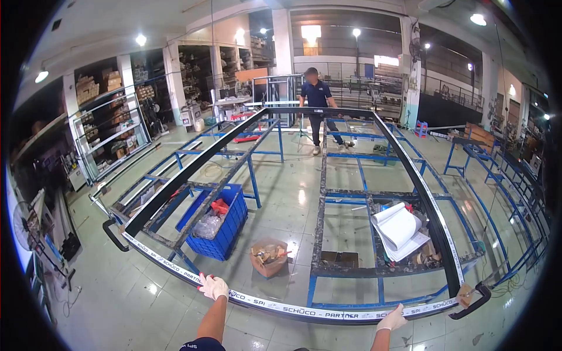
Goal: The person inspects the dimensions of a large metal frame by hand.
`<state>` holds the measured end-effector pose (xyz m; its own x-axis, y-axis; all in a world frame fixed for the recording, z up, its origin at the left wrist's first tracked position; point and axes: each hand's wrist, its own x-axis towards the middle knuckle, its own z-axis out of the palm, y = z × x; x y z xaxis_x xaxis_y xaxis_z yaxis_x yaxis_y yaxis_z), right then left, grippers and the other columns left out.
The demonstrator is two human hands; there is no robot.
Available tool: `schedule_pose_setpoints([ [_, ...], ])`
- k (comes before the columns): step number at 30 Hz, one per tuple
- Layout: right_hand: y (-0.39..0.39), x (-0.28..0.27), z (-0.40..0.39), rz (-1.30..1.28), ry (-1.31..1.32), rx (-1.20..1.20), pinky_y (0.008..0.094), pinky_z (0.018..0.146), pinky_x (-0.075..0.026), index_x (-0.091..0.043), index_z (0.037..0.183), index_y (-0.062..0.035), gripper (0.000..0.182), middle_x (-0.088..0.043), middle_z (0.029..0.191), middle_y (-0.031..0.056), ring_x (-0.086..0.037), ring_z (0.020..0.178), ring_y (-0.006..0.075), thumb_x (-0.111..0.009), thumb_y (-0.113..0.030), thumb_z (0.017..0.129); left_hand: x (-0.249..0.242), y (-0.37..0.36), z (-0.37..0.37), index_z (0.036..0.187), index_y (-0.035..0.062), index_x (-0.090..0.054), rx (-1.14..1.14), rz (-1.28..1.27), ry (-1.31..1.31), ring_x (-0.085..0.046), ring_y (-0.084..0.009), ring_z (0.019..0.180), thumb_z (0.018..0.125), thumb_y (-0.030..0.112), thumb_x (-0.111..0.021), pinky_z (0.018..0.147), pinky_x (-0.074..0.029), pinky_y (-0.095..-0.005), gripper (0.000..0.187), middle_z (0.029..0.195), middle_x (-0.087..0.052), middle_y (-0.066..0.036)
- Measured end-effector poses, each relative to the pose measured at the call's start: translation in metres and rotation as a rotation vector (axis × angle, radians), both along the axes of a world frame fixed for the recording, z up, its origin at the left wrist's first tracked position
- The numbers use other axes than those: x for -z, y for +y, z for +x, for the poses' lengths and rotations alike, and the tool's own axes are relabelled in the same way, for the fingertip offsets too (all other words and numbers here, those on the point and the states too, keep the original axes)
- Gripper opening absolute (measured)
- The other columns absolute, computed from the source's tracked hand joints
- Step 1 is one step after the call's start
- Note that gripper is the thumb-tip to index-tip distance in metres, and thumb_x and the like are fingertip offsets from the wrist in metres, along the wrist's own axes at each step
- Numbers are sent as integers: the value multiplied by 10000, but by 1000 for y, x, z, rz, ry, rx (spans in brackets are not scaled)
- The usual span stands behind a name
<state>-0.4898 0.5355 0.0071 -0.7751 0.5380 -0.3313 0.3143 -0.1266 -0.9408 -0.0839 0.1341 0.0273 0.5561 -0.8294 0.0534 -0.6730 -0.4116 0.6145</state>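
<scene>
A large black rectangular window or door frame [298, 311] spans the view, its near rail covered with white printed protective tape. My left hand [214, 287], in a white glove with red at the fingertips, is closed around this rail left of the middle. Farther right, my right hand [393, 319], also gloved, grips the same rail, with its fingers partly hidden. Black handles stick out at both near corners, the left handle [114, 236] and the right handle [473, 304]. A piece of brown cardboard [465, 296] sits by the right one.
Blue metal work stands [253, 181] with worn padded bars lie under and around the frame. A co-worker [316, 96] stands at the far rail, hands near it. Between the stands are a blue crate [221, 234], a cardboard box [269, 266] and white paper sheets [399, 228].
</scene>
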Motion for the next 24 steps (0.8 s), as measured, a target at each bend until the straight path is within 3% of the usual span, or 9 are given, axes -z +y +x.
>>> schedule_pose_setpoints([
  [9,-4,-15,4,26,-33,0,477,882,-500,-435,1270,146,668,-613,1170,291,-632,986,380,-713,-293,849,5,-2,0,1067,87,-704,0,-21,6,-486,-318,1235,901,133,-546,1003,-461,-427,234,1586,-403,44],
  [24,-3,-9,1,-13,-13,-22,450,891,-505,-415,1314,131,667,-599,1221,274,-623,1033,352,-709,-267,867,7,-4,0,1072,130,-704,-12,5,-27,-528,-299,1172,904,174,-544,963,-491,-405,237,1584,-400,85],
])
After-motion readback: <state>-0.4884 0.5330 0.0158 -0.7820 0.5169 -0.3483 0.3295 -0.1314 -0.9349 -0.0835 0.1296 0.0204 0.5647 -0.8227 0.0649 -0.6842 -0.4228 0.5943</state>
